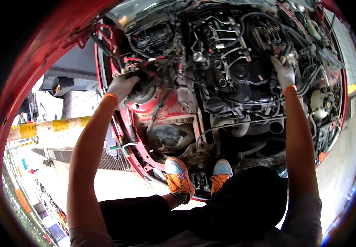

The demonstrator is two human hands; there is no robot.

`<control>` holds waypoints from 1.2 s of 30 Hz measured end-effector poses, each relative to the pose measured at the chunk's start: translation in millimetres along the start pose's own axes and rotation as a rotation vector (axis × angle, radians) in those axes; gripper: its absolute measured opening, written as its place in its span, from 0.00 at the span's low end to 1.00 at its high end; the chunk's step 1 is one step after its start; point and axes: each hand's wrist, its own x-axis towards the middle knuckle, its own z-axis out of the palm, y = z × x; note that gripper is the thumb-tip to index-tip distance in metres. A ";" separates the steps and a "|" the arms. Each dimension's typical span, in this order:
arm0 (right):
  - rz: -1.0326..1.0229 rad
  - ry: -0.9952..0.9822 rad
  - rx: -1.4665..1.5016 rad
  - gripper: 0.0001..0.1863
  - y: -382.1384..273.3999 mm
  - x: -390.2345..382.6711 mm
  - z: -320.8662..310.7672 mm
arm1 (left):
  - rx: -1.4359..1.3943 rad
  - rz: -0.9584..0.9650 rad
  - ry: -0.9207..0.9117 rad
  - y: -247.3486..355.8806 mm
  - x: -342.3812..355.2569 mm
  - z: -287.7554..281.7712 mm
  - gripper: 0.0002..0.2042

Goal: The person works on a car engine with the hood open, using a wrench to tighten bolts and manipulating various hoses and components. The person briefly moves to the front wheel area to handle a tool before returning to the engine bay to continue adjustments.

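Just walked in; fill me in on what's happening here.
A gloved person has both hands in the open front of a red car. The left hand is among dark parts near some red wires; its fingertips are hidden, so its grip is unclear. The right hand is at the far side of the engine, among hoses and fittings; its hold is unclear too. A green-handled tool lies on the car's left edge.

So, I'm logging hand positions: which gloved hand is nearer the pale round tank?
The right hand, on the same side as the tank; the left hand is at the opposite side, beside red bodywork.
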 end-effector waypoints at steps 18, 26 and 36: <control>0.000 0.094 0.238 0.38 11.4 -1.6 -7.1 | 0.011 0.337 0.025 8.6 -20.1 4.1 0.23; -0.004 0.093 0.269 0.38 -9.5 -16.8 -10.3 | 0.319 0.527 0.104 7.6 -37.9 8.0 0.23; -0.051 0.048 0.371 0.37 22.3 7.9 0.4 | -0.281 0.262 -0.085 11.3 -28.4 -10.9 0.21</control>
